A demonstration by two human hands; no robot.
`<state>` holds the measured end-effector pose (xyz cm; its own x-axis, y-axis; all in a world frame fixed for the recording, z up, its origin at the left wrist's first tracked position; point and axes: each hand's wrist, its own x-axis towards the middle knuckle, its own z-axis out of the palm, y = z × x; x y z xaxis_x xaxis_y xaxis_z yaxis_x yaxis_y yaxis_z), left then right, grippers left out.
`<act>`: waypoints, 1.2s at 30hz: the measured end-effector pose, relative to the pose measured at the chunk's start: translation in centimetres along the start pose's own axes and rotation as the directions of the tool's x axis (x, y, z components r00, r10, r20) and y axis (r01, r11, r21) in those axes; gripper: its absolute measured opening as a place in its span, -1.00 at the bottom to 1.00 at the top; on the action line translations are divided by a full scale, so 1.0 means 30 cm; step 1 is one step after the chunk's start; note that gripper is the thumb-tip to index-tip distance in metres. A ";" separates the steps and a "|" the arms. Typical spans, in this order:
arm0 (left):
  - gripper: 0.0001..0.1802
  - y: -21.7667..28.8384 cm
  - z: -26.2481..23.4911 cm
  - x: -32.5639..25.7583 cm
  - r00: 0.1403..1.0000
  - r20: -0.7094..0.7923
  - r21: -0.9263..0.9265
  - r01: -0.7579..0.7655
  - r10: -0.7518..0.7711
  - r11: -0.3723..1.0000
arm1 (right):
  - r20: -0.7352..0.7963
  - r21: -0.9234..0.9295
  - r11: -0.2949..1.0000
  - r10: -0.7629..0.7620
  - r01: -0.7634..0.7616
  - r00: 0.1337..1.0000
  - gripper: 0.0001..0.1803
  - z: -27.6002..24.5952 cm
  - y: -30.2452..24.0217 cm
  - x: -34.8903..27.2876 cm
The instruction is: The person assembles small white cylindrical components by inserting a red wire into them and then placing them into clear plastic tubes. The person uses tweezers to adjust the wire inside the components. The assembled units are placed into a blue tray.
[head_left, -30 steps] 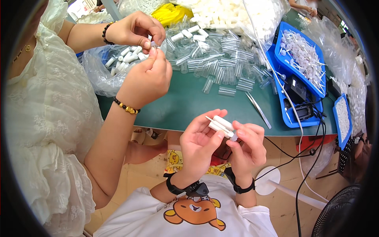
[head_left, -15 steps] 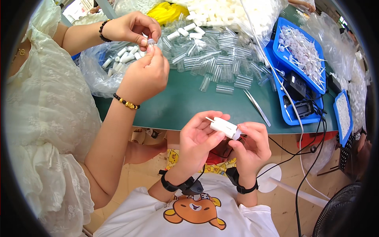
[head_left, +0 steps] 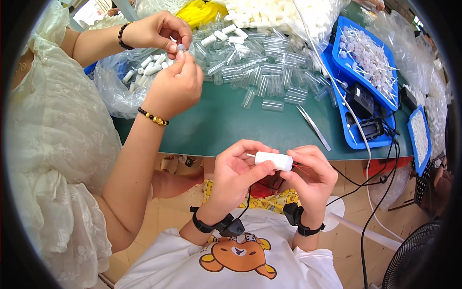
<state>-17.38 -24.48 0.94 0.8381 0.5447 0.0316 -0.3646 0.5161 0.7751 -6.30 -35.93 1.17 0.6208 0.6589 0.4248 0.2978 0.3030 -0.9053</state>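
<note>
My left hand [head_left: 240, 168] holds a small white cylinder [head_left: 270, 159] between thumb and fingers, just off the table's front edge. A thin pale rod sticks out of its left end. At the right end sits a pale cap [head_left: 288, 164], with thin red wires [head_left: 302, 168] coming out of it. My right hand [head_left: 314, 178] pinches that capped end between thumb and forefinger. To the left, a co-worker's two hands [head_left: 179, 50] hold a small translucent cap piece above a plastic bag of white cylinders [head_left: 144, 70].
Many clear plastic tubes [head_left: 272, 104] lie across the green table [head_left: 226, 130]. Tweezers [head_left: 314, 128] rest near its front edge. On the right, a blue tray [head_left: 353, 26] holds stemmed caps above another tray with black devices and cables. A fan [head_left: 414, 255] stands lower right.
The white cylinder has turned to lie more level. My right hand has shifted slightly right and down, still at the capped end, and the red wires show more clearly.
</note>
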 end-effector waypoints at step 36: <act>-0.80 0.029 0.015 -0.036 0.992 0.066 0.035 0.105 -0.107 0.994 | 0.082 -0.026 0.999 0.032 -0.030 0.996 -0.59 0.004 -0.038 -0.026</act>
<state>-18.43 -24.91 1.87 0.8971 0.4416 -0.0097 -0.2606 0.5467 0.7958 -7.20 -36.70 1.87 0.5686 0.7222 0.3937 0.2977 0.2655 -0.9170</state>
